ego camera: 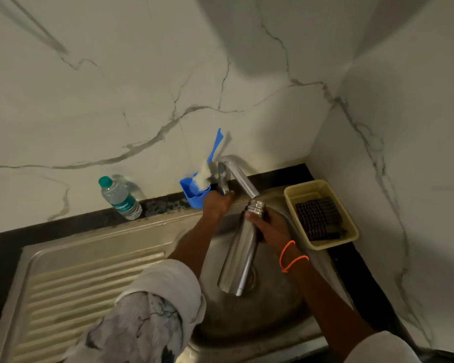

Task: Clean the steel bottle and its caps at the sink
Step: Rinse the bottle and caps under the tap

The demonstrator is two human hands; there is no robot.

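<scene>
A: We begin at the grip. What do we see at the right hand (269, 226)?

B: Its fingers are curled around the upper part of the steel bottle (240, 251), just under the threaded neck. The bottle has no cap on it. It leans over the sink (247, 323), with the mouth just under the tip of the tap (243, 179) and the bottom down over the drain.

A: Is water running from the tap?

B: We cannot tell; the picture is too soft there.

A: And the left hand (216, 204)?

B: It reaches to the base of the tap, at the lever. The fingers bend around the lever, so we say it holds it, but the fingertips are partly hidden.

A: What stands close to the tap?

B: Just left of the tap is a blue holder (192, 195) against the wall, and a brush (207, 166) with white bristles and a blue handle stands inside it, leaning on the wall. Farther left of the tap, well apart, a plastic water bottle (119, 197) with a green cap stands on the dark counter.

A: And to the right of the tap?

B: A yellow tray (294, 192) lies beside the sink, and a dark scrub pad (319, 218) rests in it.

A: Do we see the caps?

B: We cannot find them in this view. Left of the tap and nearer to us is the ribbed draining board (89, 279). On the right wrist we see an orange thread (290, 255).
</scene>
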